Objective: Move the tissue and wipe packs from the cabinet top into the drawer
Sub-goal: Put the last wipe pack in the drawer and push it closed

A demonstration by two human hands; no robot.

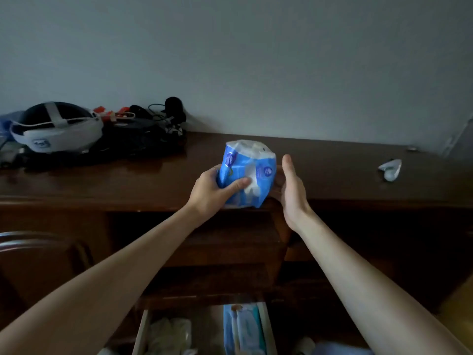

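- Left hand [213, 192]: grips the blue-and-white soft plastic tissue pack [247, 172] at its lower left side; the thumb lies across the pack's front face, the remaining fingers curl round behind it.
- Tissue pack: tilted, held at the front edge of the dark brown glossy wooden cabinet top [332, 172]; whether its lower corner touches the edge cannot be told.
- Right hand [293, 187]: flat, fingers straight and together, palm facing the pack; it stands just beside the pack's right side, apart from it, holding nothing.
- Open light-walled wooden drawer [140, 334]: below both forearms, at the bottom of the view; it contains a blue flat wipe pack [243, 329] and a pale crumpled plastic item [170, 334].
- Far left of the fingers, on the cabinet top: a white-and-dark headset [55, 130] with tangled black cables [158, 121].
- Far right of the fingers: a small white crumpled object [390, 169].
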